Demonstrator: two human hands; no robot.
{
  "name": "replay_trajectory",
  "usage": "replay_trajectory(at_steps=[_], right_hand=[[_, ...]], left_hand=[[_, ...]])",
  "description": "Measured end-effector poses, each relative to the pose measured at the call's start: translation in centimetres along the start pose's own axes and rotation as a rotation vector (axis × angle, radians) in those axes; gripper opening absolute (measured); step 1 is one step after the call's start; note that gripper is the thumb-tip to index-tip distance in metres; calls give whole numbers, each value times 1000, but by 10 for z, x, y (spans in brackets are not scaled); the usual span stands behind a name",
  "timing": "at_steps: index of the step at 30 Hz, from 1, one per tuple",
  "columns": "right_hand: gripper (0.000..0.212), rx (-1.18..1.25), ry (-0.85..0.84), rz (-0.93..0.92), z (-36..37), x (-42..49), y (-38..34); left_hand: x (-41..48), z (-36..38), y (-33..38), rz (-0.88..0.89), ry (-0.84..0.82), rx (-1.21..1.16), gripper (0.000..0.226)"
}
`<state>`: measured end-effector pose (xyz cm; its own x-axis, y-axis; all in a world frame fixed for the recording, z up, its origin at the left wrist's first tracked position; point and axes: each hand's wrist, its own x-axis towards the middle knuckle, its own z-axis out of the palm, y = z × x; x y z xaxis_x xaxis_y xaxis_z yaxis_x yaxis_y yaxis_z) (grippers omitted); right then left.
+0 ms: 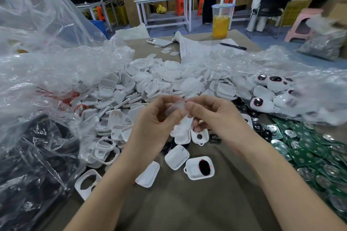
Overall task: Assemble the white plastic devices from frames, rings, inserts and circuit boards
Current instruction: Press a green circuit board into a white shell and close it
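White and motion-blurred, the plastic part (181, 106) is pinched between the left hand (159, 118) and right hand (214, 116) above the counter (187, 202). A misaligned squeeze could pop it loose into the heap of white shells (120, 97), where it would be hard to find.

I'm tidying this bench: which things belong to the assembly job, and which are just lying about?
Job: white piece gripped by left hand and right hand; white shell pile; green circuit boards; black inserts; finished devices.
Lying about: phone; pen; drink cup; written sheet.
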<state>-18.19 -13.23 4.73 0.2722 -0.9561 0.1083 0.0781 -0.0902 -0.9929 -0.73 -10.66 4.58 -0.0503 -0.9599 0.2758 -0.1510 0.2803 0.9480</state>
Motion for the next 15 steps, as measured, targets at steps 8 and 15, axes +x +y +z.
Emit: replay_trajectory(at_steps=[8, 15], right_hand=[[19, -20, -10, 27, 0, -2, 3], [23, 41, 46, 69, -5, 2, 5]], left_hand=[[-3, 1, 4, -9, -7, 37, 26], [-9, 1, 3, 306, -13, 529, 23]])
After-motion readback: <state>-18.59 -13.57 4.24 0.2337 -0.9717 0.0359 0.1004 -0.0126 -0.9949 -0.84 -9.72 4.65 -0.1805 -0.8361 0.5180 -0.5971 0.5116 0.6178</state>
